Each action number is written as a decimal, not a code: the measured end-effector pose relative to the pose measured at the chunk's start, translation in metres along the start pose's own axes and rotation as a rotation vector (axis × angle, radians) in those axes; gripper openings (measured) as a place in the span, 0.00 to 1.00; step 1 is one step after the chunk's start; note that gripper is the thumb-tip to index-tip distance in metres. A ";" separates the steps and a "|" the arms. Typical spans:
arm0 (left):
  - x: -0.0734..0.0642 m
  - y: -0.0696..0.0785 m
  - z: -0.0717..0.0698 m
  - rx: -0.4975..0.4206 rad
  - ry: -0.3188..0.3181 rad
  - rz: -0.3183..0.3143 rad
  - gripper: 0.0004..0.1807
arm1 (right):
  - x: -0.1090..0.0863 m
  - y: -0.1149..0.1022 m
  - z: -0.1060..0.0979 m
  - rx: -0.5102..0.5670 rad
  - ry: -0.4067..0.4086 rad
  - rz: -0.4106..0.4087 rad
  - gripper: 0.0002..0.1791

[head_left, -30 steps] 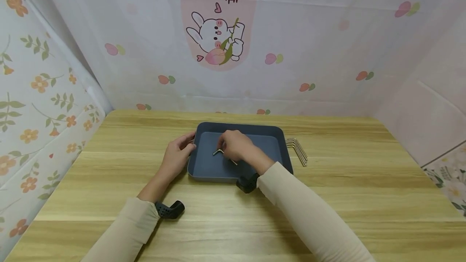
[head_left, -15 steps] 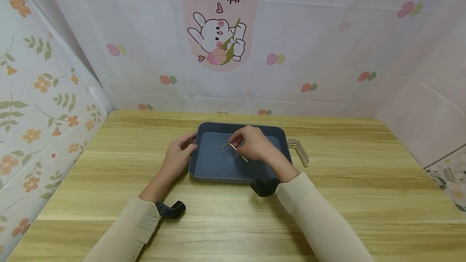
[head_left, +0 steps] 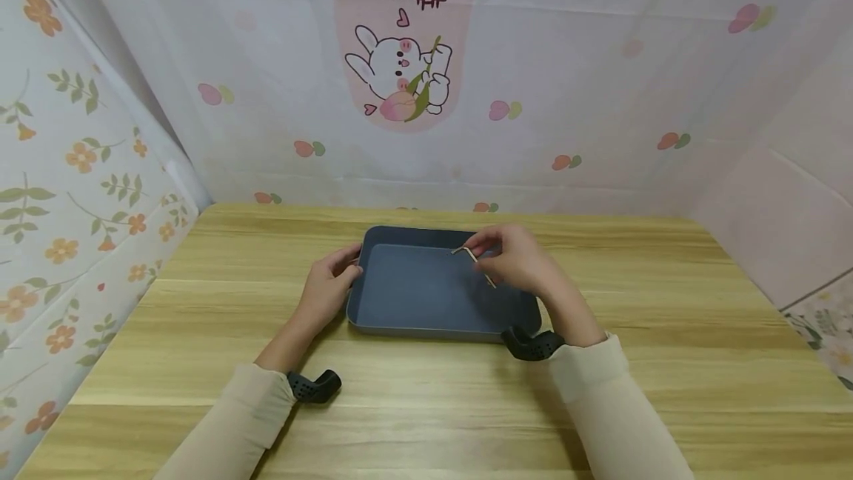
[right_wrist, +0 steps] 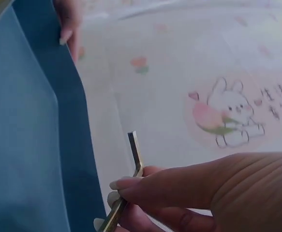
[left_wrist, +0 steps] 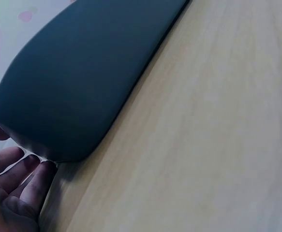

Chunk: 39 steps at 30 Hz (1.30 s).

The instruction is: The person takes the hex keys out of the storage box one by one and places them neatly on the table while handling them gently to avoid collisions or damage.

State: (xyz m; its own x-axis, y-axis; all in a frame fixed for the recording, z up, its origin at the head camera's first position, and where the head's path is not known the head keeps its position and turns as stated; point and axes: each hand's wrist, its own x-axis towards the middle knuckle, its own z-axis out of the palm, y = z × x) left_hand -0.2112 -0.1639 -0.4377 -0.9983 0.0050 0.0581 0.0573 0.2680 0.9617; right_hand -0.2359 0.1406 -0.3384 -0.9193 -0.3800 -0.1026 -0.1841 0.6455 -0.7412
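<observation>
A golden hex key [head_left: 471,254] is pinched between the thumb and fingers of my right hand [head_left: 523,261], above the right part of the tray. Up close in the right wrist view, the short bent end of the hex key [right_wrist: 135,150] sticks out past the fingertips. The dark blue-grey rectangular tray [head_left: 426,331] lies on the table, with no hex key visible inside. At its left side my left hand [head_left: 326,289] holds the wall, thumb at the rim and fingers outside. In the left wrist view, fingers [left_wrist: 32,181] sit at the tray's corner [left_wrist: 58,140].
The wooden table [head_left: 413,406] extends around the tray. A printed cloth [head_left: 566,58] hangs behind the table, and a floral one [head_left: 73,169] is at the left. Black wrist cameras [head_left: 316,387] are worn on both wrists.
My right hand has lifted the hex key from the tray floor and carried it rightward. The hex keys lying right of the tray are now hidden behind that hand. The left hand stays put.
</observation>
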 end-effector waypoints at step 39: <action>0.001 -0.001 0.001 0.035 0.008 -0.007 0.26 | -0.016 0.065 -0.060 -0.131 0.307 0.095 0.19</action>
State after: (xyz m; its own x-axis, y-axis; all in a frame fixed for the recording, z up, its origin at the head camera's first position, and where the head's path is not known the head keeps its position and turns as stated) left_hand -0.2123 -0.1634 -0.4392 -0.9985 -0.0042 0.0537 0.0499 0.3011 0.9523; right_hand -0.2542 0.2288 -0.3454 -0.9926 -0.1096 0.0517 -0.1170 0.7558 -0.6443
